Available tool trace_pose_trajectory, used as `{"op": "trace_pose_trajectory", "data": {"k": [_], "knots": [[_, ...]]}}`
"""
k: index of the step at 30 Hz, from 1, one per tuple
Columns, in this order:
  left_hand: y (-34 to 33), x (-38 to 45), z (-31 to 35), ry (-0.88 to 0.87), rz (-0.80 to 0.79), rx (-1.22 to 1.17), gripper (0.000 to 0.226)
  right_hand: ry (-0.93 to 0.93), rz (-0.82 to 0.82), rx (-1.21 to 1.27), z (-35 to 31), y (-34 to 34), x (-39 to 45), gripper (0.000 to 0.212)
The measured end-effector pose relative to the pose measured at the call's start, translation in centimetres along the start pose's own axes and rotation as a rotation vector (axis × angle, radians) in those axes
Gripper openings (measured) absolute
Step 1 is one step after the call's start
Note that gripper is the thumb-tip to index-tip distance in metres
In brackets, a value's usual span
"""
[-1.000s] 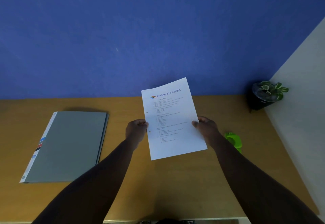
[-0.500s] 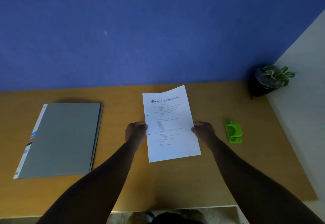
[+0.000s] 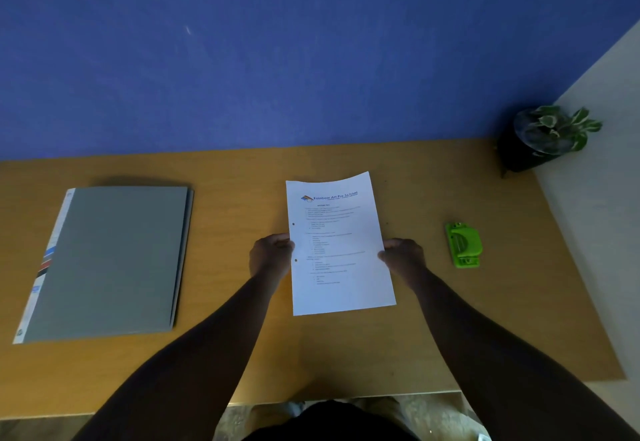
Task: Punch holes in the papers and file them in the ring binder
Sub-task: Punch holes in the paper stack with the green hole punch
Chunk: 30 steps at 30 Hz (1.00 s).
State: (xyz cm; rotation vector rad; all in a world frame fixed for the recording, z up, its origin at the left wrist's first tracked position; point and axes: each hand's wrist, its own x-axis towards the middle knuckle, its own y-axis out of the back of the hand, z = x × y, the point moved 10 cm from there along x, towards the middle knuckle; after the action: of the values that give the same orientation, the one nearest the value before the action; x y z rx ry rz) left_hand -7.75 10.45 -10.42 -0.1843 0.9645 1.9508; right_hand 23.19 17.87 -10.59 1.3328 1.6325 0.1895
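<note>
Since a second ago the papers (image 3: 341, 250) have come down from a raised, tilted hold toward the desk (image 3: 398, 336), and the hole punch (image 3: 463, 245), then half hidden behind the right wrist, now shows whole. From the head camera, the left hand (image 3: 272, 257) pinches the sheets at their left edge and the right hand (image 3: 403, 255) pinches the right edge, both closed on the paper; whether the sheets rest on the desk or hang just above it I cannot tell. Two dark holes show along the left margin, so punching looks done. The ring binder (image 3: 110, 262) lies shut, well apart to the left. Filing seems the step in hand: next the binder must be opened, its rings released, and the two holes lined up over them.
</note>
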Motion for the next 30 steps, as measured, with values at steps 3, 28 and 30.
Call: {"op": "trace_pose_trajectory", "data": {"k": [3,28,30], "knots": [[-0.2,0.2,-0.3,0.001,-0.007,0.017,0.025,-0.024,0.005,-0.029,0.7,-0.2,0.4,0.024],[5.1,1.1,-1.5,-0.118,0.051,0.148,0.023,-0.021,0.046,-0.238,-1.9,-1.9,-0.4,0.011],[6.8,0.9,-1.3,-0.182,0.092,0.260,0.025,-0.006,0.037,-0.258,-3.4,-3.0,-0.8,0.009]]}}
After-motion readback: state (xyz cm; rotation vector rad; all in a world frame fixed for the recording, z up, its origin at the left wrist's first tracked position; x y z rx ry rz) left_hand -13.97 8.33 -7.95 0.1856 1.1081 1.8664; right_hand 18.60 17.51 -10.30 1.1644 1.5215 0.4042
